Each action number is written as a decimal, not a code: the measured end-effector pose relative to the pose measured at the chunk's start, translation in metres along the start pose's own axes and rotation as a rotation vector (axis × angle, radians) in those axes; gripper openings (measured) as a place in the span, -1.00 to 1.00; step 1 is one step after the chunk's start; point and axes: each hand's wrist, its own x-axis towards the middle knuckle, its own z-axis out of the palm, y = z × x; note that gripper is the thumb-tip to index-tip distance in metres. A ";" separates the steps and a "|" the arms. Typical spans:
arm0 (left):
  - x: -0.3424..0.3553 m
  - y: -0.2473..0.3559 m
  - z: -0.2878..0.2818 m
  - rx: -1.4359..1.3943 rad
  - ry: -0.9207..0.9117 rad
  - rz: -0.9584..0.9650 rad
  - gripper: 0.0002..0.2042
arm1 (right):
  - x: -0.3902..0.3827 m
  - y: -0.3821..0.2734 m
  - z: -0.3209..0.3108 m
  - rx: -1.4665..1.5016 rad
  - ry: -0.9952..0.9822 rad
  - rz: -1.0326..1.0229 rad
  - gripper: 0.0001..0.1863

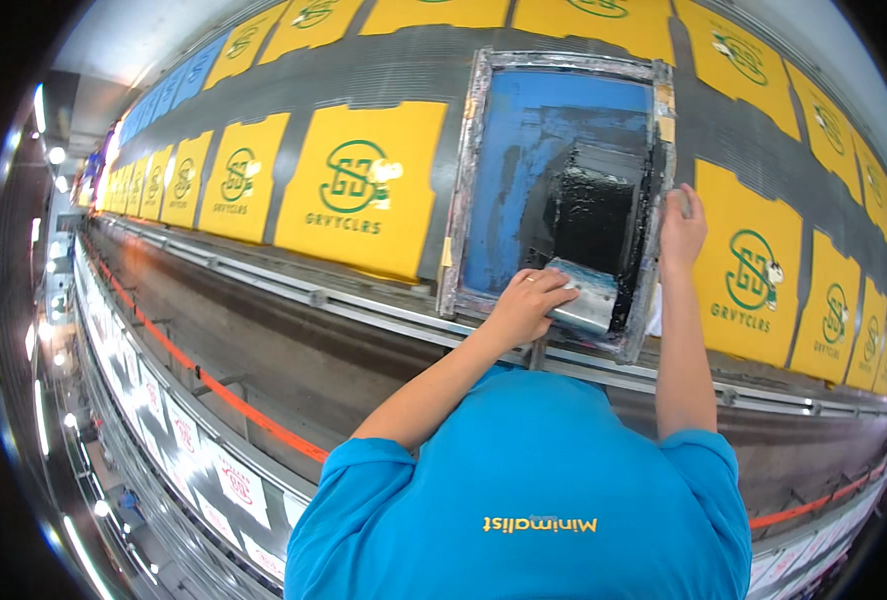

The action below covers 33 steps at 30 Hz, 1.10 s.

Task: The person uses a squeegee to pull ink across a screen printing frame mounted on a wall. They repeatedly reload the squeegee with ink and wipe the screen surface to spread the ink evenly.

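Note:
A screen-printing frame [468, 170] with ink-stained rails and blue mesh [524, 110] lies flat over the table in front of me. My left hand [534, 303] grips a metal-faced squeegee [588, 300] at the near end of the mesh, fingers over its top. Beyond the squeegee, a thick wet patch of black ink [596, 215] covers part of the mesh, with thinner dark smears around it. My right hand [682, 228] is closed on the right rail of the frame, its fingertips partly hidden. What lies beneath the frame cannot be seen.
Yellow fabric panels with green prints, such as one on the left [364, 190] and one on the right [749, 260], lie in rows on the long grey table. A metal rail [384, 312] runs along its near edge. Behind me stands another table with white printed panels [239, 485].

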 end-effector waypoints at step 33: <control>-0.049 -0.346 -0.332 0.043 -0.123 0.021 -0.64 | -0.218 -0.102 0.396 -0.094 -0.004 0.062 -0.54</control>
